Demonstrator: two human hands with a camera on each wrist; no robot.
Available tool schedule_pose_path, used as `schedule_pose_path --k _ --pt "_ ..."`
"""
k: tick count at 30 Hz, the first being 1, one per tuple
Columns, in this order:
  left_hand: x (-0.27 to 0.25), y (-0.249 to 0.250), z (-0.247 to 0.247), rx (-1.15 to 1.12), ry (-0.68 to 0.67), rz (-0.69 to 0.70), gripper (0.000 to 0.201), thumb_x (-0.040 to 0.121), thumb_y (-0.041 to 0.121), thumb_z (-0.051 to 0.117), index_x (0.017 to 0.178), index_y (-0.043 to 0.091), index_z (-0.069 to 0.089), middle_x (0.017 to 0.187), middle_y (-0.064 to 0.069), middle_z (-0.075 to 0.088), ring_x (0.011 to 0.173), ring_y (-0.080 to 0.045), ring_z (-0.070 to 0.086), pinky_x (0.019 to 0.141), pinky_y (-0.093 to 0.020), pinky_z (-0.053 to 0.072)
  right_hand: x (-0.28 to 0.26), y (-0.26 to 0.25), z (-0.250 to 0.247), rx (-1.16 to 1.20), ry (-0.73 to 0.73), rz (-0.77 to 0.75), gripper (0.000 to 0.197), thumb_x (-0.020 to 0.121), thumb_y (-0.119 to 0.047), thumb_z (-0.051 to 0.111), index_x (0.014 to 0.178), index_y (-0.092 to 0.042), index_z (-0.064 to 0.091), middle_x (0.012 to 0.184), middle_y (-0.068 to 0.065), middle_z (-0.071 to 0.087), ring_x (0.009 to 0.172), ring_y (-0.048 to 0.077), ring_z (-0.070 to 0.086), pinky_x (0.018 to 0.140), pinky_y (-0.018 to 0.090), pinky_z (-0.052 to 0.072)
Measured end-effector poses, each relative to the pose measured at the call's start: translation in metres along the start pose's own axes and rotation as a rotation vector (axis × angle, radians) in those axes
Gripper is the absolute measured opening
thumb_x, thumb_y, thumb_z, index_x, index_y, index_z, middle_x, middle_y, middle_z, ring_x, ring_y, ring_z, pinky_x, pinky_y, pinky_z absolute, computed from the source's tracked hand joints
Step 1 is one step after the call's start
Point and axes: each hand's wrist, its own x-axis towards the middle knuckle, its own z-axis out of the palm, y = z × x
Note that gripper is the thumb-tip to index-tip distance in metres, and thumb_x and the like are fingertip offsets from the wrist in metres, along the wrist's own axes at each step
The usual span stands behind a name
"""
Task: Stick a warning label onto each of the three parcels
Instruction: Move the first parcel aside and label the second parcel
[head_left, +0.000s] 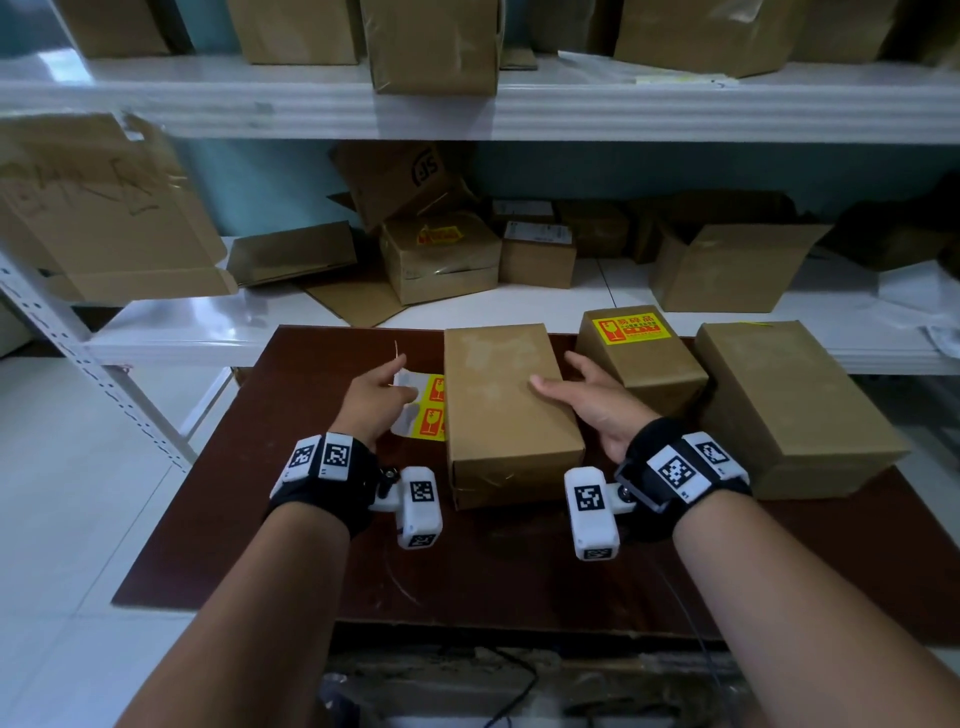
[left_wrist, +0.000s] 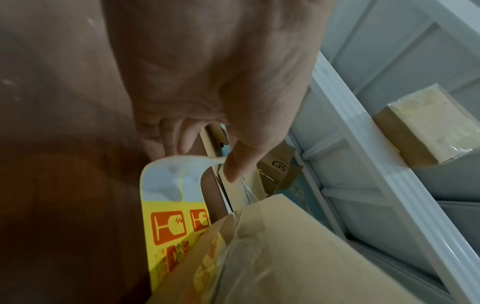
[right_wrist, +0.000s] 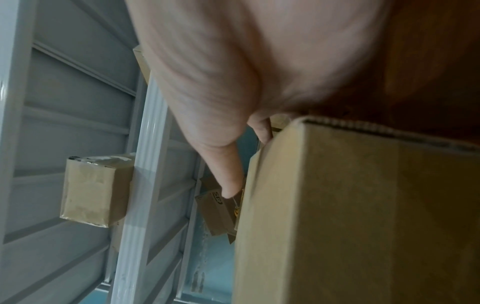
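Observation:
Three brown parcels stand on the dark table. The left parcel and the large right parcel have bare tops. The small far parcel carries a yellow warning label. A label sheet with yellow and orange stickers lies left of the left parcel, partly tucked behind it. My left hand holds the sheet's far white end, fingers curled on its edge. My right hand rests on the left parcel's right edge, thumb on top, fingers straight along the side.
White metal shelving rises right behind the table, loaded with several cardboard boxes, one with a yellow label. A torn carton hangs over at the left. The table's front half holds only my wrists.

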Motion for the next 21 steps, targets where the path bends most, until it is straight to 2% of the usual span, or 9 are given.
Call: schedule_pose_path --k 3,7,8,10,12,15,17,19,21 --pt "-0.005 0.003 -0.001 0.010 -0.031 -0.015 0.046 0.093 0.010 0.059 0.134 0.030 0.062 0.115 0.000 0.061 0.091 -0.012 0.057 0.076 -0.025 0.048 0.003 0.000 0.000 -0.004 -0.002 0.017 0.087 0.086 -0.027 0.077 0.157 -0.025 0.026 0.145 0.005 0.050 0.112 0.019 0.057 0.101 0.040 0.048" --pt "-0.008 0.008 -0.016 0.183 -0.126 -0.036 0.031 0.096 0.015 0.056 0.116 0.031 0.074 0.098 -0.009 0.063 0.070 -0.018 0.048 0.060 -0.027 0.036 0.003 -0.001 0.002 -0.036 -0.016 0.047 0.082 0.091 -0.025 0.071 0.158 -0.025 0.024 0.140 0.004 0.054 0.117 0.022 0.056 0.104 0.042 0.047" --pt "-0.009 0.011 -0.021 0.218 -0.141 -0.041 0.030 0.096 0.017 0.056 0.116 0.031 0.074 0.102 -0.007 0.062 0.073 -0.019 0.050 0.062 -0.028 0.036 0.003 -0.001 0.003 -0.036 -0.012 0.041 0.078 0.093 -0.023 0.069 0.157 -0.024 0.025 0.133 0.002 0.056 0.112 0.020 0.058 0.099 0.039 0.048" --pt "-0.010 0.013 -0.028 0.239 -0.160 -0.060 0.030 0.096 0.021 0.056 0.117 0.035 0.073 0.117 0.000 0.059 0.101 -0.019 0.055 0.076 -0.030 0.044 0.001 -0.003 0.006 -0.045 -0.016 0.024 0.072 0.095 -0.022 0.065 0.156 -0.025 0.028 0.123 -0.002 0.057 0.104 0.016 0.058 0.091 0.035 0.048" --pt "-0.012 0.012 -0.030 0.190 -0.189 -0.111 0.029 0.096 0.025 0.059 0.119 0.038 0.070 0.124 0.004 0.057 0.116 -0.018 0.052 0.091 -0.035 0.047 0.000 -0.003 0.007 -0.060 -0.026 0.016 0.069 0.096 -0.022 0.064 0.155 -0.026 0.029 0.122 -0.003 0.057 0.107 0.017 0.057 0.094 0.035 0.047" --pt "-0.009 0.004 -0.027 0.158 -0.196 -0.162 0.033 0.093 0.029 0.065 0.126 0.032 0.065 0.121 0.005 0.061 0.115 -0.017 0.055 0.088 -0.032 0.049 -0.002 0.003 0.005 -0.048 -0.018 0.017 0.071 0.096 -0.024 0.065 0.156 -0.027 0.027 0.128 -0.002 0.058 0.111 0.018 0.057 0.102 0.040 0.046" --pt "-0.006 0.002 -0.026 0.137 -0.157 -0.159 0.029 0.090 0.026 0.069 0.119 0.023 0.068 0.111 0.002 0.067 0.104 -0.016 0.061 0.081 -0.031 0.049 -0.003 0.007 0.004 -0.051 -0.015 0.020 0.074 0.095 -0.028 0.066 0.157 -0.028 0.026 0.134 -0.001 0.058 0.114 0.019 0.057 0.104 0.042 0.046" --pt "-0.001 0.004 -0.025 0.072 -0.090 -0.114 0.028 0.088 0.021 0.071 0.115 0.018 0.072 0.107 -0.002 0.069 0.099 -0.017 0.064 0.080 -0.032 0.051 -0.004 0.008 0.003 -0.058 -0.007 0.012 0.072 0.094 -0.027 0.066 0.156 -0.028 0.028 0.127 -0.003 0.060 0.109 0.015 0.058 0.096 0.037 0.049" --pt "-0.001 0.013 -0.025 -0.043 -0.015 -0.034 0.028 0.088 0.015 0.071 0.116 0.018 0.072 0.116 -0.005 0.067 0.107 -0.019 0.063 0.085 -0.032 0.054 -0.005 0.008 0.001 -0.075 -0.001 -0.008 0.069 0.095 -0.024 0.065 0.154 -0.028 0.030 0.117 -0.008 0.060 0.104 0.011 0.058 0.087 0.032 0.049"
